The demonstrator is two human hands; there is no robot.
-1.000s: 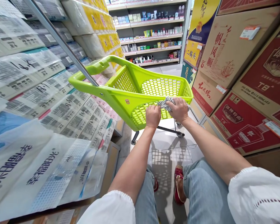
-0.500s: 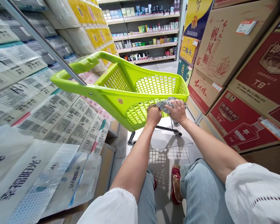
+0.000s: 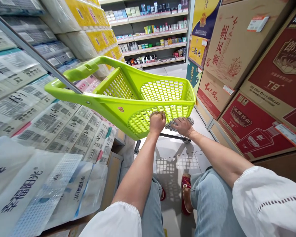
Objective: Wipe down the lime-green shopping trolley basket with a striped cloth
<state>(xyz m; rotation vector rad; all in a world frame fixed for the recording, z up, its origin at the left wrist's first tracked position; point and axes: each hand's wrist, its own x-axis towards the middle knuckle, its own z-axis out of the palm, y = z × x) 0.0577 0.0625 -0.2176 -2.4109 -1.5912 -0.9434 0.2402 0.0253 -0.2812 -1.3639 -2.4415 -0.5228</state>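
- In the head view, the cart stands in front of the person, between stacked packs on one side and boxes on the other.
- The cart looks like moulded plastic: probably stiff, fairly light and hard to break, though its glossy rim may be slick under bare fingers.
- It sits on wheels, one wheel showing under the far end, so a sideways push would likely make it roll or swing; a steadying hold seems wise.
- The handle and the rim offer the firmest holds; the mesh gives openings for fingertips.
- The left hand is at the mesh, its fingers curled into a fist that seems to grip the wall; the tips are hidden.
- The right hand is low by the cart's end, its fingers bent over the striped cloth and pressing it together; whether the cloth touches the mesh cannot be told.
- The cloth is bunched and looks soft, limp and light; it should take a loose grasp anywhere and come to no harm if squeezed.
- A metal pole slants down to the cart's rim; how it is fixed there is unclear.
- The floor is pale, smooth tile, crossed by the cart's latticed shadow.
- Shelves of small goods stand beyond the aisle, well apart from the hands.
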